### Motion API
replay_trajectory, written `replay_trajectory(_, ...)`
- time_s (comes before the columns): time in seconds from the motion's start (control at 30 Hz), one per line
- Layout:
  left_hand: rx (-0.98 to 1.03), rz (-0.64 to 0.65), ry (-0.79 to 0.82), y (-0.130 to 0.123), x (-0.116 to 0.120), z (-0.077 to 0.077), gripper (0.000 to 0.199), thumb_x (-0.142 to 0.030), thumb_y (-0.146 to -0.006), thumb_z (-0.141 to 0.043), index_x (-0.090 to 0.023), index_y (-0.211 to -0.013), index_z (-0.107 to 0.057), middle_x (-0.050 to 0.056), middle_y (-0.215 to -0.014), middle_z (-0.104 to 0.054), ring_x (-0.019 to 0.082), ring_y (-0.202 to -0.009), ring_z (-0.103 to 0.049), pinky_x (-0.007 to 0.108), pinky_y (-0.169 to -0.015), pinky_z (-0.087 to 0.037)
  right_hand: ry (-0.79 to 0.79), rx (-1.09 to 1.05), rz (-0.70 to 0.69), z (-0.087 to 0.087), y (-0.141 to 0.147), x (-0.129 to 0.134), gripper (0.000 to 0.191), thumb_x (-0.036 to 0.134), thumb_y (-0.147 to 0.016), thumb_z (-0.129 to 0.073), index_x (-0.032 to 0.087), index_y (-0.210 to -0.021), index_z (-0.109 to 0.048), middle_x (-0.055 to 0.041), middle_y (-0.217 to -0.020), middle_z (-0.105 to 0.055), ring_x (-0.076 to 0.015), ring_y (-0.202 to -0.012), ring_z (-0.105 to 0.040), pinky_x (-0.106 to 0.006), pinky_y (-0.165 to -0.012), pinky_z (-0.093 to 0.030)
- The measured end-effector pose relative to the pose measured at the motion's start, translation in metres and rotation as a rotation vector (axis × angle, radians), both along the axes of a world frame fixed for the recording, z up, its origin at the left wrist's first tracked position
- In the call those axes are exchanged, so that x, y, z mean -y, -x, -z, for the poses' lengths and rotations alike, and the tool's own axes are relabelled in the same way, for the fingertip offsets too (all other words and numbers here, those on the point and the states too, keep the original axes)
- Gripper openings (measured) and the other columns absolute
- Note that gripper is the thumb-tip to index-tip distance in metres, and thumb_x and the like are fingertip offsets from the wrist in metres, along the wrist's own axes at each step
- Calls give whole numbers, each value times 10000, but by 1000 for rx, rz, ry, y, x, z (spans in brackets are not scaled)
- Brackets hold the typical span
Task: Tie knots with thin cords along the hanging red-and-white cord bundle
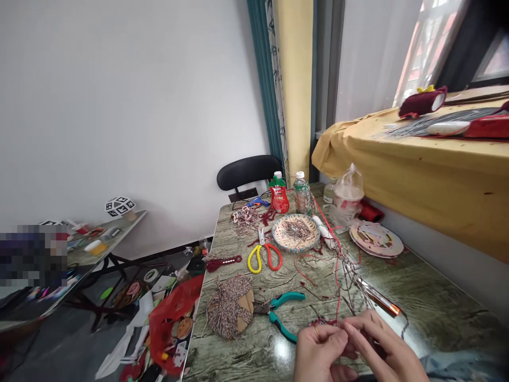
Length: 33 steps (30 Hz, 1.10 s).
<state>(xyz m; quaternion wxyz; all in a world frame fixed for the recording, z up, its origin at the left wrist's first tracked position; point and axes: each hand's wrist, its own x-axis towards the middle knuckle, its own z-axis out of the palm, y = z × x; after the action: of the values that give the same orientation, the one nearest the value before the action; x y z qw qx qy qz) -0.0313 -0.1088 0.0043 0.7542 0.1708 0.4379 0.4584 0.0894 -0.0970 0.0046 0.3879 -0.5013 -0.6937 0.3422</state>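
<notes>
My left hand (321,351) and my right hand (379,345) meet at the table's front edge, fingertips pinched close together. A thin red cord (338,281) runs down the table to the pinched fingers, and both hands grip it there. Dark red knotted cord (323,321) shows just behind my left fingers. Pliers with teal handles (287,298) lie open left of my hands, their jaws against a wound ball of mottled yarn (230,307). Beyond my right hand lie a shiny metallic tube (379,298) and tangled dark strands (350,270). The fingers hide the cord's end.
Scissors (264,254) with yellow and red handles lie mid-table near a plate of thread scraps (296,233). Behind stand a red bottle (279,195), a clear bottle (301,196) and a bagged cup (348,193). Paper plates (376,239) sit right. A red bag (175,313) is on the floor.
</notes>
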Motion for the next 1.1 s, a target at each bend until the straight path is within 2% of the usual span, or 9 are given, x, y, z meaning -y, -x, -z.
replay_trajectory(0.13, -88, -61, 19, 16, 1, 4, 393, -439, -416, -747, -121, -630, -660, 47, -561, -592, 119, -519, -513, 208, -430, -404, 31, -2, -132, -6, 5, -4, 233, 361, -780, -456, 226, -842, -635, -46, -728, -581, -177, -716, -567, -234, -654, -477)
replay_trajectory(0.27, -492, -146, -214, 45, -18, -1, 226, -345, -552, -687, -133, -632, -676, 54, -603, -634, 149, -584, -541, 242, -534, -415, -16, 37, -23, -12, -11, -10, 239, 382, -755, -485, 249, -895, -626, -59, -886, -601, -210, -834, -562, -265, -727, -471)
replay_trajectory(0.43, -1003, -157, -465, 75, -94, -7, 114, -238, -624, -609, -167, -672, -686, 51, -685, -670, 184, -674, -574, 290, -678, -408, -42, 71, 131, -11, -37, -16, 255, 422, -721, -504, 264, -877, -631, -50, -898, -616, -225, -849, -567, -275, -705, -484)
replay_trajectory(0.53, -1110, -159, -505, 77, -143, -4, 121, -214, -619, -614, -173, -709, -682, 66, -750, -672, 192, -711, -578, 297, -705, -394, -21, 79, 147, -10, -41, -13, 255, 430, -709, -509, 259, -845, -642, -48, -891, -628, -230, -873, -567, -265, -704, -490)
replay_trajectory(0.67, -1096, -136, -532, 68, -171, -1, 103, -217, -588, -647, -177, -679, -673, 78, -764, -661, 221, -803, -558, 312, -762, -362, 38, 83, 221, -14, -50, -14, 304, 472, -690, -501, 246, -837, -643, -49, -911, -632, -234, -860, -576, -275, -708, -490)
replay_trajectory(0.73, -1059, -120, -547, 58, -167, -1, 144, -291, -652, -594, -170, -681, -664, 83, -789, -652, 217, -822, -547, 308, -757, -368, 77, 78, 305, -18, -56, -21, 344, 506, -673, -495, 239, -836, -638, -51, -914, -636, -244, -853, -580, -296, -719, -485)
replay_trajectory(0.83, -952, -25, -554, 33, -146, -3, 288, -371, -737, -473, -149, -676, -647, 72, -723, -647, 174, -659, -558, 275, -614, -415, 159, 62, 380, -21, -61, -41, 381, 529, -659, -490, 235, -859, -626, -51, -932, -641, -258, -862, -578, -331, -764, -462)
replay_trajectory(1.0, -467, 84, -435, -15, -118, -9, 335, -332, -667, -570, -133, -937, -576, 81, -909, -609, 73, -454, -486, 211, -425, -377, 275, -130, 224, -9, -51, -83, 431, 513, -705, -472, 224, -1008, -572, -65, -1033, -616, -252, -934, -558, -302, -737, -474)
replay_trajectory(1.1, -371, 85, -394, -28, -118, -10, 311, -275, -618, -619, -108, -880, -600, 59, -775, -601, 51, -433, -431, 192, -407, -344, 254, -169, 117, -3, -42, -99, 411, 490, -693, -517, 205, -978, -597, -64, -1027, -621, -247, -990, -530, -298, -833, -423)
